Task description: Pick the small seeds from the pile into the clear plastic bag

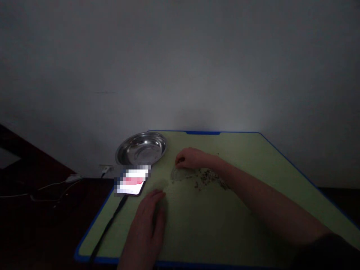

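My right hand (192,158) is above a clear, shallow dish (176,174) on the green tabletop. Its fingertips are pinched together, and what they hold, if anything, is too dark and small to name. Under and beside my right forearm lies a loose scatter of small dark bits (208,177), like beans or seeds. Part of the dish is hidden by the hand. My left hand (149,219) rests on the table's near left part, fingers loosely stretched, thumb apart, holding nothing that I can see.
A wide steel basin (143,150) stands at the table's back left corner. In front of it is a lit phone (132,182), its screen blurred, with a dark strap (111,223) running to the near edge. The blue-edged table (239,144) meets a grey wall. White cables (73,178) lie at left.
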Motion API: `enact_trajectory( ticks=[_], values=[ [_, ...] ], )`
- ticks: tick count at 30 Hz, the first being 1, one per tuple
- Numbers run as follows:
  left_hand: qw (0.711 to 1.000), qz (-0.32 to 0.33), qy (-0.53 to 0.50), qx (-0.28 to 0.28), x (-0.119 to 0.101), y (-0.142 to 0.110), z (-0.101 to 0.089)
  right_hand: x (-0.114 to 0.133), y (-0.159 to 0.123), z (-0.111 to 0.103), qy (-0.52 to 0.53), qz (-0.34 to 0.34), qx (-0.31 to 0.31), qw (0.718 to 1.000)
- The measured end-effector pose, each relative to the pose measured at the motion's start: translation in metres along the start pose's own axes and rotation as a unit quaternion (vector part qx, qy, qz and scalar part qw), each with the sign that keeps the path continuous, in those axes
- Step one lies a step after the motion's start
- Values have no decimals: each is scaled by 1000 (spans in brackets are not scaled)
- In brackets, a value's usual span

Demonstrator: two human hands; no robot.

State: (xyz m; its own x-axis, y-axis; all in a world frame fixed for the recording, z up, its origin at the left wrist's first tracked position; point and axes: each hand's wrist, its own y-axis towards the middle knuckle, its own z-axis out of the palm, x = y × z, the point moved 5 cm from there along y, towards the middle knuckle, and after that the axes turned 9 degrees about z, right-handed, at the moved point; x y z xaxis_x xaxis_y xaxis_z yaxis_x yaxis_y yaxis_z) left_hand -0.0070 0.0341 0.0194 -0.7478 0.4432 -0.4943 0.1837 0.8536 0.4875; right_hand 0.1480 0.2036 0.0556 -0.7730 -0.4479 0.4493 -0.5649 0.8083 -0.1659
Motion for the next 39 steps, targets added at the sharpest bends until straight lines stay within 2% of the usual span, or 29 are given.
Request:
enact_trajectory(
  ticks=[2,4,9,12,15,19,24,27,33,39],
  values=[
    [1000,-9,-6,-3,1,0,0,-6,-9,-8,9,4,-9,1000],
    [1000,-15,-14,0,3,0,1,-25,-17,-25,11,40,-38,998],
    [999,-17,-31,15,11,-3,4,-112,-42,-70,-23,206,-109,972],
    [999,-29,-43,12,14,-3,3,-152,-56,-76,-41,272,-122,954],
    [997,-52,-56,1,14,-2,2,-166,-58,-67,-50,289,-120,949],
    [992,-91,-84,-2,14,-3,0,-147,-41,-51,-49,249,-103,962],
    [984,-141,-112,-15,13,-4,-6,-95,-16,-32,-42,155,-67,985],
    [979,-155,-130,-29,11,-3,-9,-63,-10,-19,-39,97,-42,994],
    [966,-184,-163,-80,11,-2,-15,-10,-24,0,-31,1,-18,999],
    [959,-193,-175,-115,6,0,-22,23,-41,-1,-18,-68,-9,998]
  ],
)
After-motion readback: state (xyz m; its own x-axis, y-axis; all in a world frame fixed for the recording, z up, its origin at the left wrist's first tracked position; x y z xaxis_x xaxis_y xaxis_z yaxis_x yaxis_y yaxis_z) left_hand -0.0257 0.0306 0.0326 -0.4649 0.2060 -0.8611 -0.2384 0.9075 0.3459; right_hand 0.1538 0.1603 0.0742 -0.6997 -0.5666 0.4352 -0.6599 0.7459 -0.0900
